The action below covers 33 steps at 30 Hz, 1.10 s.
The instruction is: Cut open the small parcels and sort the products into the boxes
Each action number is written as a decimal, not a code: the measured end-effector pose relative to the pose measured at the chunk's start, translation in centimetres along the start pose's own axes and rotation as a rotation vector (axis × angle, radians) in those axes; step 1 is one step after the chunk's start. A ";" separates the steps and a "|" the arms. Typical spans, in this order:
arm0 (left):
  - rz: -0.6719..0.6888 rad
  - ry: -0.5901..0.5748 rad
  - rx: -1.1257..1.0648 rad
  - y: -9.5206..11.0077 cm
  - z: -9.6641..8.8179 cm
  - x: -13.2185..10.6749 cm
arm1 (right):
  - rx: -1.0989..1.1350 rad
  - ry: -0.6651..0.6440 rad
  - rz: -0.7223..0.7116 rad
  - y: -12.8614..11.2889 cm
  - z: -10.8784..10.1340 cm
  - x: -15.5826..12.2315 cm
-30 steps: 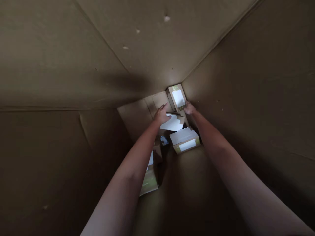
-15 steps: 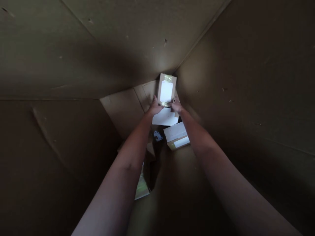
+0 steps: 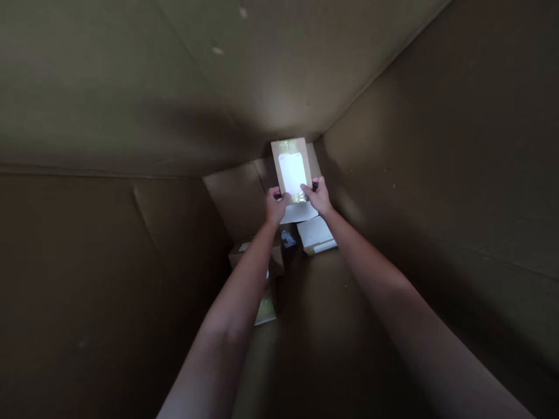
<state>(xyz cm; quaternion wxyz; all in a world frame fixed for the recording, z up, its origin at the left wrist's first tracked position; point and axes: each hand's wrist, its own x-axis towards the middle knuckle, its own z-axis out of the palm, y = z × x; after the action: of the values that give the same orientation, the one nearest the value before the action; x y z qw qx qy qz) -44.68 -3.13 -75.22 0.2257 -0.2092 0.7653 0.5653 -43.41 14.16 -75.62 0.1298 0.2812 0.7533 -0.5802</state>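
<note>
The fingers of the left hand (image 3: 275, 205) and right hand (image 3: 321, 196) hold a cardboard box (image 3: 291, 170) between them by its lower corners, thumbs on the front. Its white label (image 3: 292, 173) lies just above the thumbs. Directly below the fingers is a white panel (image 3: 300, 213); lower still, a white-topped box (image 3: 315, 231) sits near the right forearm and a small blue item (image 3: 287, 238) between the arms. Farther below the left fingers, a brown box (image 3: 277, 261) is partly hidden by the forearm.
</note>
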 end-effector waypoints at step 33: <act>0.216 -0.253 -0.022 28.1 -27.9 -44.3 | 0.010 0.070 -0.231 -34.5 -4.8 -48.3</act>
<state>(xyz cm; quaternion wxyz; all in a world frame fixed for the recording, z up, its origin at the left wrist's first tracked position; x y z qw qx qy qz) -28.01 -19.30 -20.55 0.2559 -0.0551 0.7425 0.6166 -23.54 -0.34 -21.42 0.0345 0.2134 0.7818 -0.5849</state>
